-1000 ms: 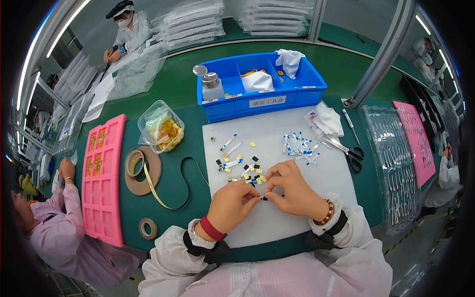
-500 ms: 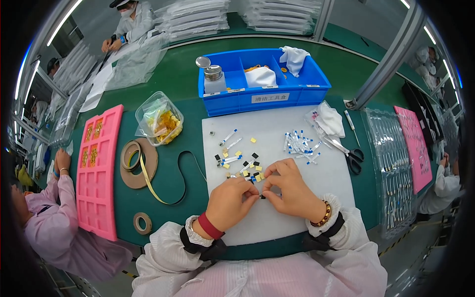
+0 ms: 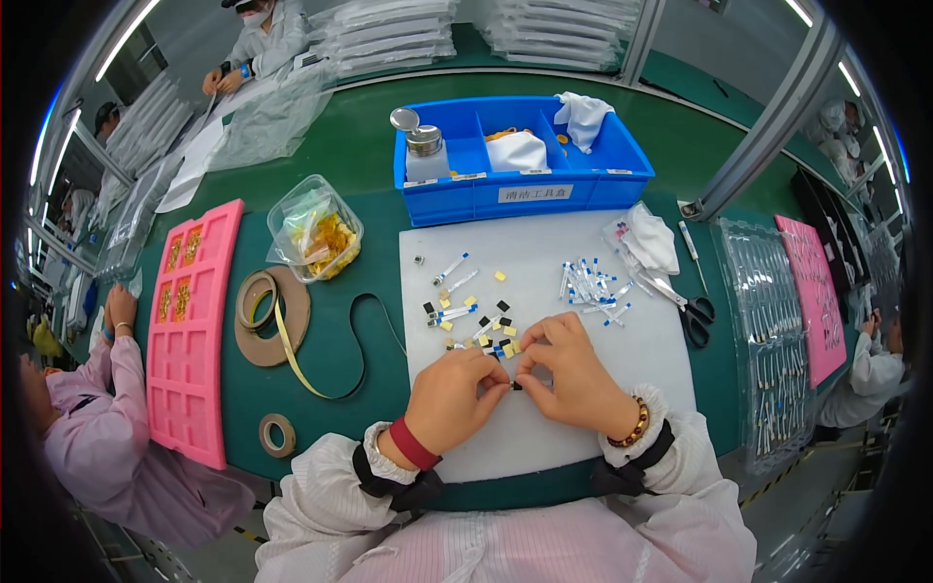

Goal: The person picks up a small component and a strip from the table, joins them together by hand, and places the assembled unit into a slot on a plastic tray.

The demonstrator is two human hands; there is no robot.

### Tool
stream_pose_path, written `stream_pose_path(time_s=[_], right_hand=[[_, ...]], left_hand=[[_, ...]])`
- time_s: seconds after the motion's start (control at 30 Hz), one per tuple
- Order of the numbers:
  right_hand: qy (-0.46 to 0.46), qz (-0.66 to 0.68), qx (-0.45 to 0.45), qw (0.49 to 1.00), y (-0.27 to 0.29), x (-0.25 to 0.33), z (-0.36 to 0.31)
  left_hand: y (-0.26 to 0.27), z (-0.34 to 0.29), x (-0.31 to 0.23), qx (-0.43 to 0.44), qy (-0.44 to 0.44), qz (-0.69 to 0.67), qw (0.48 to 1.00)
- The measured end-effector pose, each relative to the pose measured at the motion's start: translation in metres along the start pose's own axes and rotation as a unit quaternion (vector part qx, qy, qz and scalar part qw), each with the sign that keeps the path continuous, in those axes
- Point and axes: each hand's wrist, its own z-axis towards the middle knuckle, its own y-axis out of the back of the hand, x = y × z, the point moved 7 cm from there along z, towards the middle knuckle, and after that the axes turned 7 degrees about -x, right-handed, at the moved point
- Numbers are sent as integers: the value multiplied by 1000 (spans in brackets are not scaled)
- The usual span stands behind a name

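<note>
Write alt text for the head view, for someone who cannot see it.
A person's left hand and right hand nearly meet at a small dark piece over a white mat. Blue-tipped strips lie beyond, with a blue bin behind, scissors at right and a pink tray at left.

White sleeves [image 3: 316, 513] bear black bands [image 3: 632, 474]; a red wristband [image 3: 415, 444] sits left; a beaded bracelet [image 3: 639, 425] right.

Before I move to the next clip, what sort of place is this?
Likely an assembly workshop: a pink compartment tray, a pile of blue-tipped strips and a co-worker in a smock.
</note>
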Motion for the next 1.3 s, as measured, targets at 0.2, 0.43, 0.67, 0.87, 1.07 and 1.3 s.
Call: stream_pose_path(time_s=[0.2, 0.43, 0.67, 0.87, 1.07, 1.3], right_hand=[[6, -2, -4, 1000, 0, 0, 0], [17, -10, -11, 1000, 2, 3, 0], [20, -13, -12, 1000, 1, 4, 1], [3, -12, 6, 1000, 0, 0, 0], [2, -9, 8, 1000, -2, -2, 0], [13, -25, -5, 1000, 0, 4, 2]], left_hand=[[7, -3, -9, -11, -41, 0, 999], [13, -22, -28, 26, -168, 95, 981], [1, -28, -24, 40, -205, 190, 959], [-2, -30, -28, 39, -219, 231, 947], [-4, -30, -26, 44, -213, 234, 948], [-3, -30, -27, 36, -215, 230, 948]])
